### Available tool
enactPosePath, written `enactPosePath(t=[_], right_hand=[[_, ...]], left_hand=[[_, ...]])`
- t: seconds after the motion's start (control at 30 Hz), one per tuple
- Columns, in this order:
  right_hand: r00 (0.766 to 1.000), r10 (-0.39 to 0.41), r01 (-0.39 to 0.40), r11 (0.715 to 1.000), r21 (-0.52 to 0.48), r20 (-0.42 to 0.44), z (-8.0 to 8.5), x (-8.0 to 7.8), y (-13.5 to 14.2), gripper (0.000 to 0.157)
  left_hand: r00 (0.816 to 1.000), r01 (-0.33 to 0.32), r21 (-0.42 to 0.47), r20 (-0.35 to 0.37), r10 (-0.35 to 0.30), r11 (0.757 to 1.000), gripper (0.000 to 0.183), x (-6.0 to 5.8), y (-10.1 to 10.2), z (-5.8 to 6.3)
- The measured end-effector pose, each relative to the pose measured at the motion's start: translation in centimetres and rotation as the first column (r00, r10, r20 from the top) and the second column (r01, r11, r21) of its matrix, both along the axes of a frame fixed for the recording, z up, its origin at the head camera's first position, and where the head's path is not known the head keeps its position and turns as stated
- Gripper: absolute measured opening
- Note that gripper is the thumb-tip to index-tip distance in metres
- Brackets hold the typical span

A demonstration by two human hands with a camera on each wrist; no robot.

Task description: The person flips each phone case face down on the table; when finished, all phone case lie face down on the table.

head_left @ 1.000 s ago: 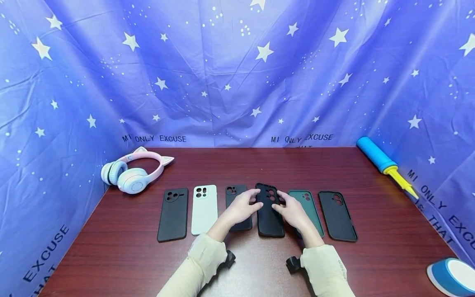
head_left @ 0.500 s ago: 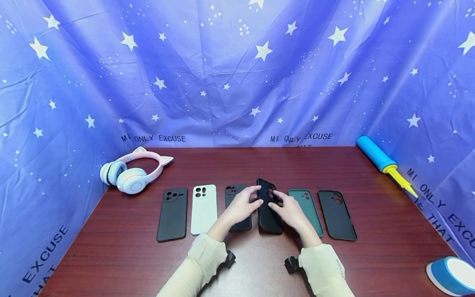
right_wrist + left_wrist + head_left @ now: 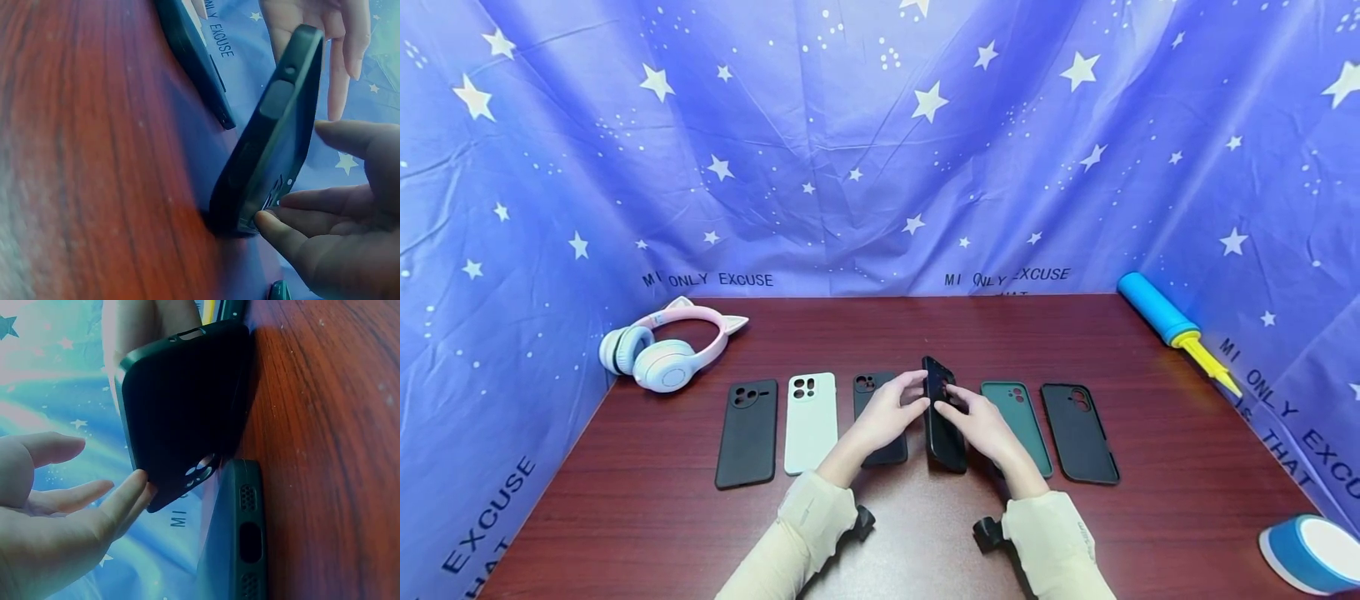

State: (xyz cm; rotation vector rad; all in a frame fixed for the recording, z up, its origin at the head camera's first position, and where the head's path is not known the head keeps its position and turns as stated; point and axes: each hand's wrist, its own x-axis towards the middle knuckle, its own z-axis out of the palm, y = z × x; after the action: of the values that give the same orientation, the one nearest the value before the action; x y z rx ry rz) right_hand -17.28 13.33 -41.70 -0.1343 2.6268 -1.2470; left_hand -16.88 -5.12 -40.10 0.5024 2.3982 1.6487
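A black phone case [image 3: 946, 437] stands tilted on one long edge, back towards my left hand and hollow inside towards my right. My left hand [image 3: 887, 412] has fingertips against its raised edge, the thumb standing apart in the left wrist view. My right hand [image 3: 344, 219] holds it from the open side, thumb at the upper rim and fingertips near the camera cutouts. Under my left hand lies another black phone case [image 3: 250, 487], partly hidden. Beside my right hand [image 3: 988, 429] lies a green phone case [image 3: 1028, 429], partly covered by that hand.
A black case [image 3: 747, 437] and a pale green-white case [image 3: 811, 429] lie on the left, one more black case [image 3: 1081, 437] on the right. Cat-ear headphones [image 3: 670, 358], a blue and yellow pump [image 3: 1157, 308] and a blue-white round object [image 3: 1311, 550] sit near the edges.
The black phone case between my hands has turned from nearly flat to steeply tilted, its left edge rising. My right fingers have shifted slightly leftward with it; the left hand has barely moved.
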Motion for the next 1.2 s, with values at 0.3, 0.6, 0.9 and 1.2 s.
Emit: enactPosePath(t=[0.3, 0.6, 0.9, 1.2], right_hand=[[0.998, -0.015, 0.021, 0.995, -0.097, 0.067, 0.1, 0.0, -0.1, 0.071], [0.998, -0.012, 0.022, 0.988, -0.154, 0.066, 0.2, -0.1, -0.2, 0.069], [0.990, 0.011, 0.037, 0.940, -0.338, 0.139, 0.1, -0.2, -0.1, 0.062], [0.986, 0.060, 0.022, 0.876, -0.481, 0.154, 0.3, 0.0, 0.0, 0.057]], left_hand=[[0.999, 0.021, 0.059, -0.031, -0.019, 0.998, 0.044, -0.2, 0.0, -0.2], [0.999, 0.050, 0.120, -0.022, -0.047, 0.992, 0.044, -0.2, 0.1, -0.1], [0.998, 0.050, 0.107, 0.025, -0.053, 0.993, 0.047, -0.3, 0.3, -0.6], [0.993, 0.054, 0.045, 0.099, -0.058, 0.998, 0.054, -0.2, 0.8, -1.1]])
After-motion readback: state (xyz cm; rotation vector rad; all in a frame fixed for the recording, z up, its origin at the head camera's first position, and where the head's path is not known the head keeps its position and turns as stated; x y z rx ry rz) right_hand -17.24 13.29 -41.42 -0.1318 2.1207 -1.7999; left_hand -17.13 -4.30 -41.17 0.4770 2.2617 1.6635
